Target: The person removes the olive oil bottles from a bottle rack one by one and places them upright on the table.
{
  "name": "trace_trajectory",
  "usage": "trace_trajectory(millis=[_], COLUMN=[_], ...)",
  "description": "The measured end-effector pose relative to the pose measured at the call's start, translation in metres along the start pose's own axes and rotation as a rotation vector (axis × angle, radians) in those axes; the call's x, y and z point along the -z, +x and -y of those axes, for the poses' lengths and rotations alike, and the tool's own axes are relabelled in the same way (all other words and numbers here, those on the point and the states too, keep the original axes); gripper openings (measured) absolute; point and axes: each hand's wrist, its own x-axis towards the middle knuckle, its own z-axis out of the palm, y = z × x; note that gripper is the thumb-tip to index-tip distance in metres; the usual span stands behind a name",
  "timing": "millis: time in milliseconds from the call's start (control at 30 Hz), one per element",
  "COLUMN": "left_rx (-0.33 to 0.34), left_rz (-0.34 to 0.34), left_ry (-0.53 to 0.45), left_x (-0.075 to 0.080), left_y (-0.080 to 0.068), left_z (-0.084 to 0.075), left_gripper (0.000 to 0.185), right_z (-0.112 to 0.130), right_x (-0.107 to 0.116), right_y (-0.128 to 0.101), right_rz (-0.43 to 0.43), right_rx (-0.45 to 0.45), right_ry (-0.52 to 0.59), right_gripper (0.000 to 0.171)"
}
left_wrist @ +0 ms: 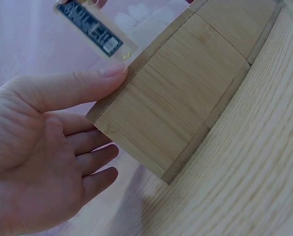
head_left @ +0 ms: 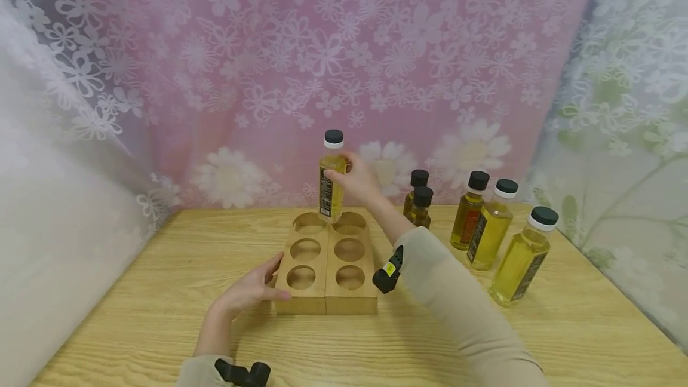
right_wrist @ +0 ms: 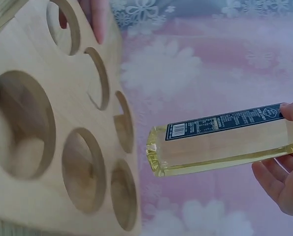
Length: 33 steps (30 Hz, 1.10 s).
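Observation:
My right hand (head_left: 355,181) grips a clear glass bottle of yellow oil (head_left: 332,187), which has a dark cap, a white neck ring and a black label. The bottle is roughly upright, its base above the back row of holes in a wooden bottle rack (head_left: 326,255). In the right wrist view, the bottle's base (right_wrist: 155,150) is apart from the rack's holed top. My left hand (head_left: 252,288) touches the rack's front left corner. In the left wrist view its thumb (left_wrist: 82,88) lies along the rack's edge, and its other fingers extend beside the end, partly hidden.
On the right of the wooden table (head_left: 161,291) stand two more yellow oil bottles, one nearer (head_left: 520,261) and one behind (head_left: 490,232). A darker bottle with a red label (head_left: 469,217) is beside them. Two small dark bottles (head_left: 420,211) are partly behind my right arm. Floral curtains (head_left: 322,76) surround the table.

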Motion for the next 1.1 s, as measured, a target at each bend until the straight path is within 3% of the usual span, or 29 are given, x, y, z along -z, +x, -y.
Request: trace_trajectory(millis=[367,667,767,900,1100], left_rx=[0.004,-0.007,-0.021,-0.036,-0.028], left_rz=[-0.01,0.007,0.01,0.011,0.016], left_ry=[0.0,-0.02,-0.024,-0.023,-0.025], left_x=[-0.002,-0.003,-0.002,-0.001,-0.003], left_y=[0.0,0.001,0.001,0.0,0.0], left_z=[0.0,0.0,0.001,0.0,-0.003], left_gripper=[0.1,0.1,0.1,0.1,0.1], right_z=[-0.017,-0.035,-0.039,-0.048,-0.07], right_x=[0.047,0.082,0.092,0.102,0.107], right_y=[-0.029,-0.069,-0.084,-0.102,-0.13], right_rz=[0.012,0.01,0.018,0.027,0.029], right_rx=[-0.023,0.009,0.002,-0.041,-0.049], right_ry=[0.053,-0.021,-0.031,-0.065,-0.064], right_gripper=[0.049,0.047,0.054,0.061,0.057])
